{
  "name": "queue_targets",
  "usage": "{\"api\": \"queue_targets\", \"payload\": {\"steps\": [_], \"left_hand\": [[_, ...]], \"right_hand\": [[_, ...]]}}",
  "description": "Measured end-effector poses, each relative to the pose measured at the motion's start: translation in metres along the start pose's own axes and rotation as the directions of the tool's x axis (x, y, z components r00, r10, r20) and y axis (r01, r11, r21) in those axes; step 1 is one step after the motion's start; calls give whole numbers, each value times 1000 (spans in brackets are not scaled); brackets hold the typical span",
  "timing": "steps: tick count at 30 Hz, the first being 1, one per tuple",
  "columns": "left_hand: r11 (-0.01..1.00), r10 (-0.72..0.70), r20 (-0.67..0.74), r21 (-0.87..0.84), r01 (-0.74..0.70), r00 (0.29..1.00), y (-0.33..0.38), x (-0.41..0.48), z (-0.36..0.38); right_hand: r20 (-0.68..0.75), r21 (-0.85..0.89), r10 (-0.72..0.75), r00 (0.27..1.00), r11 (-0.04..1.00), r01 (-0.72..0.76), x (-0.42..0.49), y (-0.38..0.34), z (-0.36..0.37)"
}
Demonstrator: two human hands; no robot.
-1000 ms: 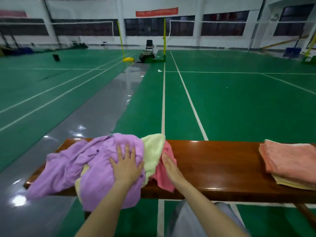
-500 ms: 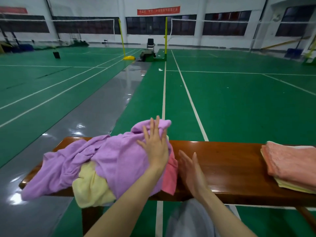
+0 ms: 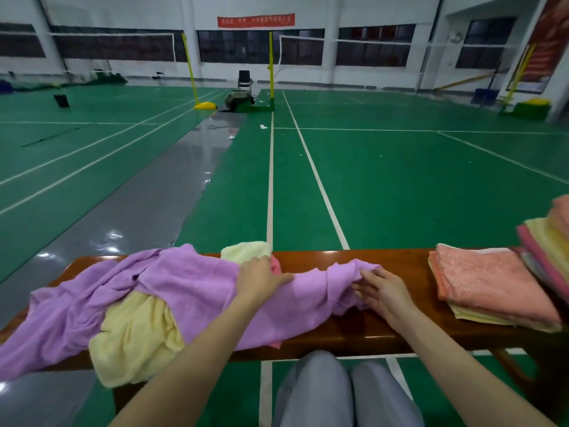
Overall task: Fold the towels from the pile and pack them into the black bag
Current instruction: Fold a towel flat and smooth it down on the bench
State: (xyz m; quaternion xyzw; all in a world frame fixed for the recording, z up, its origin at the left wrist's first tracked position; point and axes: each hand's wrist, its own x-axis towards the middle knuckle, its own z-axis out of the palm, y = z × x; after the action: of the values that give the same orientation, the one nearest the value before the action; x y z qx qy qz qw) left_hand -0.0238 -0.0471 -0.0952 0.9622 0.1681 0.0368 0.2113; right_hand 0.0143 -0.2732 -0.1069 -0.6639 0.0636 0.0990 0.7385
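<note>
My right hand [image 3: 380,292] pinched the end of the purple towel [image 3: 191,288] near the middle of the bench [image 3: 397,332], fingers curled into the cloth, wrist low. My left hand [image 3: 257,280] lay palm-down on the same towel, fingers straight, pressing it flat; both forearms reached forward over my knees. The towel trailed off toward the left end, over yellow towels [image 3: 135,337] hanging past the near edge. A folded stack [image 3: 483,282], orange on top, sat toward the right end.
</note>
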Motion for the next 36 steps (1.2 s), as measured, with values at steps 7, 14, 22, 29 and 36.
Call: {"api": "queue_targets", "payload": {"steps": [7, 14, 22, 29, 36], "left_hand": [[995, -96, 197, -15, 101, 976, -32, -9, -32], [989, 63, 103, -143, -47, 993, -18, -13, -49], [878, 116, -276, -421, -228, 954, 20, 0, -84], [691, -6, -10, -723, -3, 1000, 26, 24, -138], [646, 83, 14, -762, -43, 996, 32, 10, -137]], "right_hand": [[-34, 293, 137, 990, 948, -121, 10, -17, 11], [-145, 417, 38, 989, 909, 26, 18, -43, -2], [-126, 343, -80, 989, 932, 119, 28, -98, -43], [-361, 241, -155, 920, 937, 253, 47, -163, -69], [45, 447, -202, 978, 880, 161, 7, -196, -49]]}}
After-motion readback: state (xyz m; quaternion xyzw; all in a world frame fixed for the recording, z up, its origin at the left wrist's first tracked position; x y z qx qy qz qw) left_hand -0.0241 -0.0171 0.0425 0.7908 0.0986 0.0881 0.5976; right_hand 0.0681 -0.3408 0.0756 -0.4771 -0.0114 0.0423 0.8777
